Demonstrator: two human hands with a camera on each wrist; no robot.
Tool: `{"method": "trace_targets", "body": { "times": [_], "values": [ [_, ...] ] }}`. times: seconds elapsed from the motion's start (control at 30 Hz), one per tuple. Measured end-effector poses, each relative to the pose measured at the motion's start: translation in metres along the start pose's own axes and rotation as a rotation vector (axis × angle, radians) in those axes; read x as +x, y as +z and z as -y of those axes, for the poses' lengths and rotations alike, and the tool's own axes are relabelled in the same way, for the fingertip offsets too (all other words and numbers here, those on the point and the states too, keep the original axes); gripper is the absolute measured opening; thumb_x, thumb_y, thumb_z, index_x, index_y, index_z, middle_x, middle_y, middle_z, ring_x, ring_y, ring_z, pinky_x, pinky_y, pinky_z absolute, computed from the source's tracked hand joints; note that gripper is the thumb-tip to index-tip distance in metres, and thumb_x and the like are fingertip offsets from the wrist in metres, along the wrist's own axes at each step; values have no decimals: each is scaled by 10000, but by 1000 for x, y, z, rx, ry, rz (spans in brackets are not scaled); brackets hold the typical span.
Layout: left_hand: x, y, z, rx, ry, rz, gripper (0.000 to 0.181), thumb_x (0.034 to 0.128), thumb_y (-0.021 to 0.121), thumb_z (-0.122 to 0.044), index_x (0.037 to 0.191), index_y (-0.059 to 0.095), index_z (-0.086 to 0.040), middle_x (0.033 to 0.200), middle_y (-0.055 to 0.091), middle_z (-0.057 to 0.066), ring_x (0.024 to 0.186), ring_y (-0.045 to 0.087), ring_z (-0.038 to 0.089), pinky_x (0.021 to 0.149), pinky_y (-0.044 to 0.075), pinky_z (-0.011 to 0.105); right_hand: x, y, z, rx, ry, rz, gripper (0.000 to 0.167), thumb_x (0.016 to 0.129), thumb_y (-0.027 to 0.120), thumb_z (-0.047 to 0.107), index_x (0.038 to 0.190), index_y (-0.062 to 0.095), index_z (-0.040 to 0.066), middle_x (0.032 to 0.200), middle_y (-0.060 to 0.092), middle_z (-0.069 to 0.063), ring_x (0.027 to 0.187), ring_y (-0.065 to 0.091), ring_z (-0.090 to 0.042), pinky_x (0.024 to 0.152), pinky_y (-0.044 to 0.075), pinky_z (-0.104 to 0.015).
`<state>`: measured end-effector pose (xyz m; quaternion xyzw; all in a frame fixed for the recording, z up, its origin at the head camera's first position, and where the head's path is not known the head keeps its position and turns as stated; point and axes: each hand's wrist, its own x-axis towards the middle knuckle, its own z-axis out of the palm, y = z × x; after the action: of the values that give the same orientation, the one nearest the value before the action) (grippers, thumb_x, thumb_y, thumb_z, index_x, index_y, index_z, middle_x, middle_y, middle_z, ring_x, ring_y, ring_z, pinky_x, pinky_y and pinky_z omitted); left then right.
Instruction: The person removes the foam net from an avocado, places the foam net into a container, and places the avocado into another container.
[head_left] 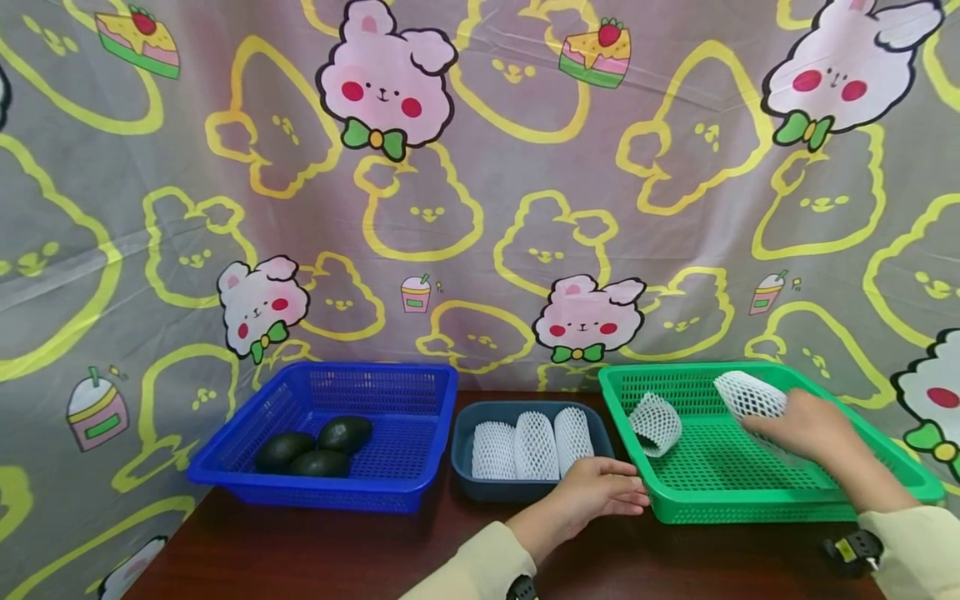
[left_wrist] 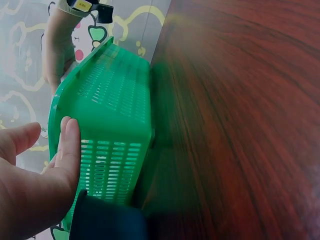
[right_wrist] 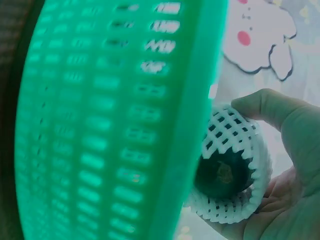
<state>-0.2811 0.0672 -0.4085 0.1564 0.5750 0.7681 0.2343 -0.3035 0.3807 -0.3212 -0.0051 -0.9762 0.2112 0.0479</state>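
My right hand (head_left: 813, 429) grips a white foam net (head_left: 750, 396) above the green basket (head_left: 757, 508). In the right wrist view, fingers and thumb curl round the net (right_wrist: 252, 200), and the end of a dark green fruit (right_wrist: 222, 175) shows inside it. Another foam net (head_left: 658, 423) lies at the basket's left side, with something dark at its lower edge. My left hand (head_left: 588, 496) is at the basket's front left corner with relaxed, extended fingers; in the left wrist view the hand (left_wrist: 45, 180) is against or very near the green wall (left_wrist: 110, 110), contact unclear.
Left of the green basket, a dark grey-blue tray (head_left: 498, 492) holds three white net-covered items (head_left: 536, 446). A blue basket (head_left: 330, 496) farther left holds three dark green fruits (head_left: 345, 433). A patterned cloth (head_left: 480, 208) hangs behind the brown table (head_left: 337, 554).
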Motion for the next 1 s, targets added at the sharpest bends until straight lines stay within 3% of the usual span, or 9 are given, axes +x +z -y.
{"method": "trace_targets", "body": {
  "times": [0.13,0.4,0.6,1.0],
  "values": [
    [-4,-5,-3,15,11,3,268,944,570,2,1178,568,131,1053,658,290,922,686,337,824,537,436,-4,0,13,23,-16,-34,731,855,669,491,1021,455,-188,810,560,-228,645,544,-276,486,449,-377],
    [-16,-17,-12,86,17,-3,254,943,588,-21,1172,596,89,1015,689,213,908,693,313,810,544,419,-12,2,39,86,-37,-53,794,841,696,492,1140,437,-198,878,585,-253,675,575,-270,493,485,-365],
    [-24,-27,-21,145,56,-22,290,938,596,-5,1195,578,129,1008,686,228,908,689,341,787,553,408,-18,5,55,97,-59,-72,878,829,711,495,1232,388,-214,947,581,-309,706,596,-288,503,499,-359],
    [-39,-46,-33,270,111,-43,293,930,636,-37,1179,600,114,1023,679,218,875,696,292,773,560,382,-34,18,85,145,-138,-109,837,838,731,443,1280,389,-180,1023,579,-322,740,607,-285,513,506,-348]
  ]
}}
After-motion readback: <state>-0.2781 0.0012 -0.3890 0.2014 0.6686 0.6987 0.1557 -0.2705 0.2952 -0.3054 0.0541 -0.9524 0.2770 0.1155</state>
